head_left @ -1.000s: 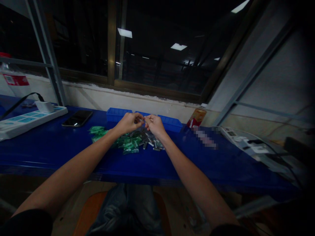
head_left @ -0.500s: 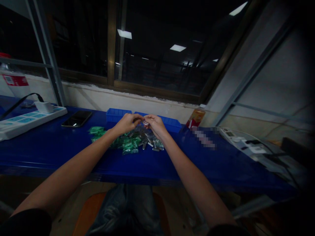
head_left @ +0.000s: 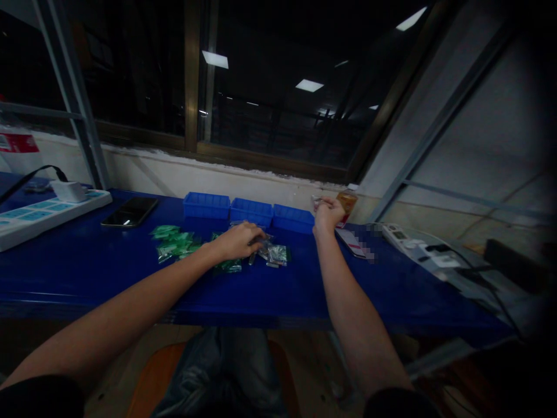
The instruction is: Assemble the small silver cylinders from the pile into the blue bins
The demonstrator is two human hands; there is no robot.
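Held up at the right, in front of a drink bottle, my right hand (head_left: 328, 215) pinches a small clear plastic bag (head_left: 317, 200); what is inside it is too blurred to tell. My left hand (head_left: 241, 240) hovers low over the middle of a pile, fingers bent with a gap between thumb and forefinger. Beneath and right of its fingertips lie clear bags (head_left: 277, 254) with small silvery pieces. Green-filled plastic bags (head_left: 174, 241) lie in a heap left of that hand, and more show below its wrist.
Three blue bins (head_left: 206, 206) line the table's back edge. A phone (head_left: 130, 212) and a power strip (head_left: 56, 212) are at the left. To the right are a bottle with amber contents (head_left: 347, 203), another phone (head_left: 353, 242) and a second power strip (head_left: 394, 237) with cables.
My hands were together above the pile and have parted. The right has gone right and outward with the small bag; the left has dropped onto the pile.
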